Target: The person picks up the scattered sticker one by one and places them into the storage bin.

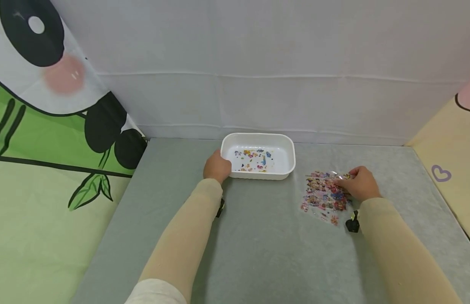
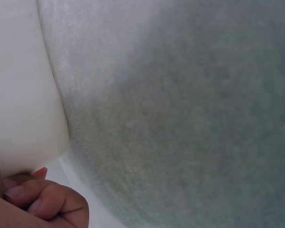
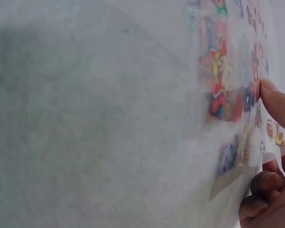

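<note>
Right hand (image 1: 360, 183) pinching clear sticker sheets (image 1: 319, 192) right of the tray, left hand (image 1: 217, 166) gripping one white tray (image 1: 257, 175).
Sheets are near the right end of the worktop (image 1: 276, 253), thumb on one face, fingers behind; they overlap, so can't count them, and any lettering is too small to read. Left hand's fingers are curled at the tray's left end. Small colourful prints (image 1: 251, 155) in tray, too tiny to count; loose or on a sheet, can't tell. Tray's back side is near the worktop's far edge, by the white cloth (image 1: 257, 84); bare grey surface in front and between tray and sheets.
</note>
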`<act>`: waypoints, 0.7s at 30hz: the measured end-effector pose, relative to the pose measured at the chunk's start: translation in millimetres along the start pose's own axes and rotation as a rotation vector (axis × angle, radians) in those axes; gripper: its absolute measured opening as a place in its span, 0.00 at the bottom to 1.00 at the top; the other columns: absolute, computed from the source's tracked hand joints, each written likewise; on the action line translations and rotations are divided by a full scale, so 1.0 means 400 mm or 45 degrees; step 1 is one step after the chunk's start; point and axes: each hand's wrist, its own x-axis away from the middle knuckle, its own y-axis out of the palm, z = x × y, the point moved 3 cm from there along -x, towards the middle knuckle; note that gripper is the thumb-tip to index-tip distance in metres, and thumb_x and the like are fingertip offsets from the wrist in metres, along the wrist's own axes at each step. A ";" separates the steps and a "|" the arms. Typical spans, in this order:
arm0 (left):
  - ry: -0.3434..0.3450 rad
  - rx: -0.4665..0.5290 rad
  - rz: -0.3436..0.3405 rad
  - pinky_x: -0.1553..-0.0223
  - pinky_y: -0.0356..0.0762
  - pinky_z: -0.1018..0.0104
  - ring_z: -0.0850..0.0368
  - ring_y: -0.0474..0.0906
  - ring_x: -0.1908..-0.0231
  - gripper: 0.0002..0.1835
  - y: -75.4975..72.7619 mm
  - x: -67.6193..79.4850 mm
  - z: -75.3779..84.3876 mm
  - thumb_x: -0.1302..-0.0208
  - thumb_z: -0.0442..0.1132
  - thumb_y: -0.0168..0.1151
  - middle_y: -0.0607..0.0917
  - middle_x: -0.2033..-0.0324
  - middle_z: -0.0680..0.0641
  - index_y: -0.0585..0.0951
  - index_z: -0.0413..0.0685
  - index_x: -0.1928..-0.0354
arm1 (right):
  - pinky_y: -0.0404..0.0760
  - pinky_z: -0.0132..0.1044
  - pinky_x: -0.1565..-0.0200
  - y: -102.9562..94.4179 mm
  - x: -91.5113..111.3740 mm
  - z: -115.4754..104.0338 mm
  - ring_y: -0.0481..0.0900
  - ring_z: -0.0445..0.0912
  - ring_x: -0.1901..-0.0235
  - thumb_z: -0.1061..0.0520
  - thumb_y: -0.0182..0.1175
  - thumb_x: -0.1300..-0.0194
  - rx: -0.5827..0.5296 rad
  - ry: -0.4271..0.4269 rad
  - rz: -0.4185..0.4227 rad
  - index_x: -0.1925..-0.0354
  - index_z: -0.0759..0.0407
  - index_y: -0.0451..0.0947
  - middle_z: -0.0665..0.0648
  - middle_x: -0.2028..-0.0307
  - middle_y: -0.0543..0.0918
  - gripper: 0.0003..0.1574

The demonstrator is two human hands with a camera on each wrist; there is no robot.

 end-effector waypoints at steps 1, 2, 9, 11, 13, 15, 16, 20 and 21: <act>0.001 -0.001 0.001 0.39 0.73 0.50 0.46 0.76 0.43 0.29 0.000 0.000 -0.001 0.28 0.36 0.52 0.79 0.37 0.41 0.67 0.43 0.25 | 0.74 0.56 0.58 0.000 0.000 0.002 0.72 0.60 0.59 0.35 0.71 0.37 -0.001 0.008 -0.005 0.41 0.74 0.64 0.69 0.55 0.71 0.51; 0.003 -0.004 0.001 0.39 0.73 0.50 0.46 0.76 0.44 0.29 0.000 0.000 -0.001 0.28 0.36 0.52 0.79 0.38 0.41 0.68 0.43 0.26 | 0.74 0.55 0.59 -0.001 0.001 0.003 0.72 0.60 0.60 0.36 0.70 0.36 -0.004 0.017 -0.011 0.41 0.73 0.64 0.68 0.57 0.71 0.49; 0.016 -0.008 0.008 0.41 0.73 0.50 0.46 0.77 0.46 0.28 -0.001 0.001 -0.004 0.29 0.36 0.52 0.81 0.40 0.41 0.70 0.42 0.27 | 0.75 0.52 0.63 -0.017 0.003 0.011 0.76 0.59 0.61 0.50 0.47 0.19 0.002 0.006 0.024 0.41 0.72 0.69 0.71 0.54 0.77 0.25; 0.019 -0.004 0.010 0.41 0.74 0.50 0.46 0.77 0.46 0.28 -0.001 0.004 -0.003 0.29 0.36 0.52 0.81 0.40 0.41 0.69 0.42 0.27 | 0.75 0.51 0.63 -0.025 0.005 0.009 0.76 0.59 0.60 0.50 0.41 0.17 -0.016 0.007 0.037 0.40 0.72 0.70 0.72 0.51 0.77 0.26; 0.019 0.003 0.012 0.41 0.74 0.50 0.46 0.77 0.46 0.28 -0.002 0.007 -0.002 0.29 0.36 0.52 0.80 0.40 0.41 0.69 0.42 0.27 | 0.75 0.51 0.63 -0.035 0.008 0.004 0.76 0.60 0.60 0.50 0.38 0.17 -0.030 0.001 0.044 0.40 0.72 0.70 0.72 0.49 0.78 0.28; 0.016 0.004 0.018 0.41 0.74 0.50 0.46 0.77 0.46 0.28 -0.002 0.009 0.000 0.28 0.36 0.52 0.80 0.40 0.41 0.69 0.42 0.27 | 0.75 0.51 0.63 -0.044 0.011 -0.003 0.77 0.60 0.60 0.50 0.38 0.16 -0.047 -0.006 0.047 0.39 0.73 0.70 0.73 0.49 0.78 0.29; 0.015 0.001 0.021 0.41 0.74 0.50 0.46 0.77 0.46 0.28 -0.003 0.010 0.001 0.28 0.36 0.52 0.80 0.40 0.41 0.69 0.42 0.27 | 0.75 0.50 0.63 -0.048 0.012 -0.005 0.77 0.59 0.60 0.50 0.38 0.16 -0.047 -0.007 0.050 0.39 0.73 0.70 0.73 0.49 0.78 0.29; 0.001 0.007 0.019 0.41 0.74 0.50 0.46 0.77 0.47 0.28 -0.003 0.011 0.004 0.28 0.36 0.52 0.80 0.40 0.41 0.68 0.42 0.27 | 0.75 0.49 0.65 -0.060 0.012 -0.010 0.77 0.58 0.62 0.50 0.37 0.16 -0.062 0.005 0.049 0.38 0.73 0.70 0.72 0.49 0.78 0.30; -0.001 0.009 0.017 0.41 0.74 0.50 0.46 0.77 0.47 0.28 -0.002 0.011 0.004 0.28 0.36 0.52 0.80 0.40 0.41 0.68 0.42 0.27 | 0.75 0.48 0.66 -0.062 0.012 -0.011 0.77 0.57 0.63 0.49 0.37 0.16 -0.066 0.011 0.049 0.38 0.73 0.70 0.72 0.49 0.78 0.30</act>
